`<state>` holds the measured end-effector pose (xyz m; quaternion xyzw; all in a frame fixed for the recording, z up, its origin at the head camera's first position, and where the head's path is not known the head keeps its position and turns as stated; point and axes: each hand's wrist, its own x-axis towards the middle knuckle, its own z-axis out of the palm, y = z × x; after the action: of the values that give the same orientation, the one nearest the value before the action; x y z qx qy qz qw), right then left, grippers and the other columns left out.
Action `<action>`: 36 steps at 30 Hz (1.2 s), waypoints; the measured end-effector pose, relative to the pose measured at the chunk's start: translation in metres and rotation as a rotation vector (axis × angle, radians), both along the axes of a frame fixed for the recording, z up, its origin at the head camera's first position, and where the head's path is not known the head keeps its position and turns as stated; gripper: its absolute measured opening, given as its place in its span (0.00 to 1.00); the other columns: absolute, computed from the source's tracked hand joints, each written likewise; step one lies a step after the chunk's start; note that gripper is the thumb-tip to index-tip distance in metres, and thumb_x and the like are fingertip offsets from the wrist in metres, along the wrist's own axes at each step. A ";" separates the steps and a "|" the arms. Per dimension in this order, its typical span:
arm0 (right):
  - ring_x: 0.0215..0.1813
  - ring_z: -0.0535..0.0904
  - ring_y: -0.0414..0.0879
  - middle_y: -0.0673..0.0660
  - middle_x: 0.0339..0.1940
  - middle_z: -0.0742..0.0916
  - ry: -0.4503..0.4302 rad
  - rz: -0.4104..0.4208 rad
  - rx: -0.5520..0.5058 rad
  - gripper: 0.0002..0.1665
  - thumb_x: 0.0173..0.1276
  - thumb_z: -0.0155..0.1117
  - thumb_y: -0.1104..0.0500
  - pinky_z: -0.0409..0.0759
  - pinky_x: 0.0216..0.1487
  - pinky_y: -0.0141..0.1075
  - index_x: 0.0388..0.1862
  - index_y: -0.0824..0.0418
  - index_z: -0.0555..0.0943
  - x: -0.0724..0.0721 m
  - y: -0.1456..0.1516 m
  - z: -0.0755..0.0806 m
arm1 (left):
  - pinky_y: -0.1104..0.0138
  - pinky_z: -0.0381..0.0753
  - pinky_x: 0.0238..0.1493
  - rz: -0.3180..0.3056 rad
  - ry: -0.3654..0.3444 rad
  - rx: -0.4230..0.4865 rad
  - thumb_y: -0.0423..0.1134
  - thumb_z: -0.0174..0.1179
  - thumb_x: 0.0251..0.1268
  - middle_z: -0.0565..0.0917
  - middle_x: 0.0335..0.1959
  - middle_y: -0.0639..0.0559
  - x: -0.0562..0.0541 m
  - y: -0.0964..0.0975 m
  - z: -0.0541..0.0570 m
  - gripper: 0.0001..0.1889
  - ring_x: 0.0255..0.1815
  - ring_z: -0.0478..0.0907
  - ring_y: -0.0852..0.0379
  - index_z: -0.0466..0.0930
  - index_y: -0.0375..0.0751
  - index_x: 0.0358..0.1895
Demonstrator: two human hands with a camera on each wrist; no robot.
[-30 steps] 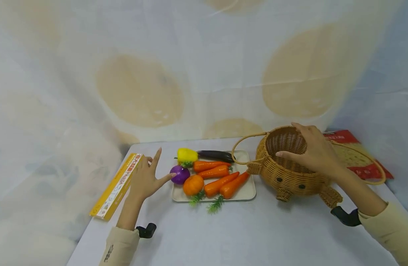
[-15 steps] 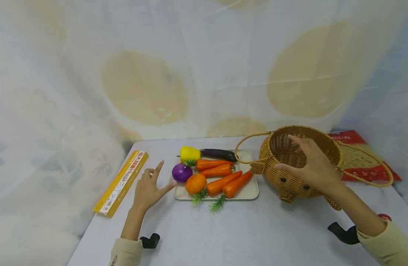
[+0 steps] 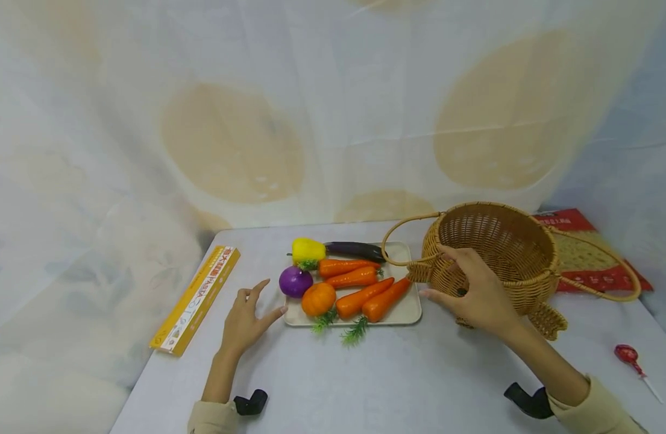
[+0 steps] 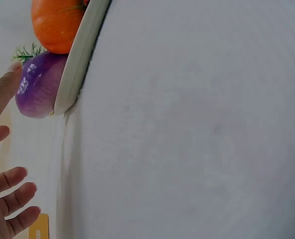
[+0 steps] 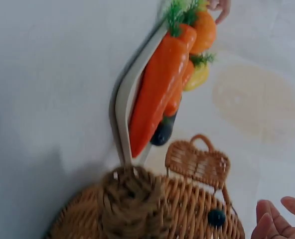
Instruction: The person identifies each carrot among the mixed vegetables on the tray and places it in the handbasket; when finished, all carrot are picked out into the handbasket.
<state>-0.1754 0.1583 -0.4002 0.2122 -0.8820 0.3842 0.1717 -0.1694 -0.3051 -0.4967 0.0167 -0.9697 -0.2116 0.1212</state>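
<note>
My left hand (image 3: pixel 245 319) hovers with spread fingers at the left end of a cream tray (image 3: pixel 408 313). Its thumb points at a round purple vegetable (image 3: pixel 296 282); the left wrist view shows the same purple vegetable (image 4: pixel 38 84) close to a fingertip. On the tray also lie a small pumpkin (image 3: pixel 319 299), several carrots (image 3: pixel 360 301), a yellow pepper (image 3: pixel 308 249) and an eggplant (image 3: pixel 354 250). My right hand (image 3: pixel 481 295), fingers parted and holding nothing, is in front of a pig-faced wicker basket (image 3: pixel 536 292), hiding part of its face. Nothing shows inside the basket.
A yellow pasta box (image 3: pixel 194 301) lies along the left side of the table. Behind the basket, at right, is a red packet (image 3: pixel 582 235). A red lollipop (image 3: pixel 627 354) lies near the right edge. Patterned cloth hangs behind.
My right hand has drawn back from the basket's mouth, leftward and toward me. My left hand has lowered slightly. The lollipop, hidden behind the right arm before, now shows fully.
</note>
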 end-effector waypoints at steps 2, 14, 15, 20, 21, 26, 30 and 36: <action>0.56 0.75 0.57 0.61 0.56 0.79 0.004 0.007 -0.009 0.50 0.50 0.82 0.49 0.74 0.51 0.57 0.70 0.60 0.70 0.004 -0.006 -0.004 | 0.64 0.67 0.31 0.004 -0.009 0.040 0.69 0.66 0.53 0.73 0.49 0.41 0.000 -0.002 -0.004 0.41 0.36 0.70 0.50 0.68 0.59 0.71; 0.46 0.72 0.42 0.52 0.52 0.78 -0.030 0.047 0.000 0.49 0.48 0.83 0.48 0.73 0.40 0.33 0.69 0.54 0.72 0.021 -0.039 -0.031 | 0.63 0.64 0.36 -0.084 -0.023 0.258 0.57 0.72 0.53 0.72 0.43 0.47 -0.003 -0.002 -0.022 0.31 0.36 0.65 0.54 0.77 0.61 0.62; 0.45 0.72 0.42 0.51 0.51 0.78 -0.051 0.049 0.000 0.48 0.48 0.83 0.46 0.73 0.39 0.33 0.68 0.54 0.73 0.022 -0.042 -0.034 | 0.63 0.64 0.36 -0.092 -0.023 0.262 0.56 0.73 0.53 0.73 0.43 0.48 -0.003 -0.002 -0.024 0.30 0.36 0.65 0.54 0.78 0.61 0.62; 0.47 0.74 0.44 0.53 0.56 0.78 -0.188 0.052 -0.023 0.47 0.51 0.79 0.39 0.73 0.38 0.36 0.67 0.53 0.73 0.022 -0.055 -0.050 | 0.64 0.64 0.37 -0.124 0.004 0.290 0.53 0.74 0.53 0.73 0.42 0.49 -0.004 0.002 -0.029 0.27 0.36 0.65 0.55 0.81 0.59 0.59; 0.48 0.75 0.45 0.54 0.56 0.78 -0.214 0.050 -0.031 0.47 0.51 0.79 0.38 0.73 0.38 0.37 0.67 0.53 0.73 0.022 -0.058 -0.053 | 0.64 0.64 0.37 -0.128 0.016 0.294 0.52 0.74 0.53 0.74 0.41 0.50 -0.003 0.003 -0.030 0.26 0.36 0.65 0.55 0.81 0.59 0.58; 0.49 0.79 0.48 0.56 0.52 0.81 -0.340 -0.007 -0.027 0.47 0.53 0.75 0.33 0.75 0.39 0.39 0.67 0.55 0.74 0.019 -0.072 -0.064 | 0.64 0.64 0.38 -0.151 0.069 0.291 0.49 0.74 0.52 0.75 0.40 0.50 -0.005 0.004 -0.035 0.24 0.36 0.67 0.55 0.84 0.56 0.55; 0.49 0.79 0.48 0.55 0.51 0.83 -0.411 -0.055 -0.040 0.47 0.54 0.73 0.32 0.76 0.41 0.40 0.67 0.56 0.75 0.016 -0.084 -0.068 | 0.63 0.65 0.40 -0.154 0.082 0.286 0.48 0.75 0.51 0.76 0.40 0.51 -0.005 0.003 -0.039 0.24 0.37 0.68 0.55 0.85 0.56 0.54; 0.45 0.79 0.48 0.56 0.47 0.84 -0.441 -0.140 -0.080 0.40 0.58 0.72 0.35 0.75 0.39 0.39 0.61 0.59 0.77 0.011 -0.097 -0.072 | 0.63 0.66 0.42 -0.142 0.049 0.289 0.51 0.75 0.50 0.76 0.41 0.51 -0.005 0.002 -0.040 0.24 0.39 0.69 0.55 0.85 0.59 0.54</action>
<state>-0.1644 0.0613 -0.4722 0.0546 -0.8947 0.4433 0.0094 -0.1746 -0.3033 -0.5368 -0.0398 -0.9246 -0.3574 0.1260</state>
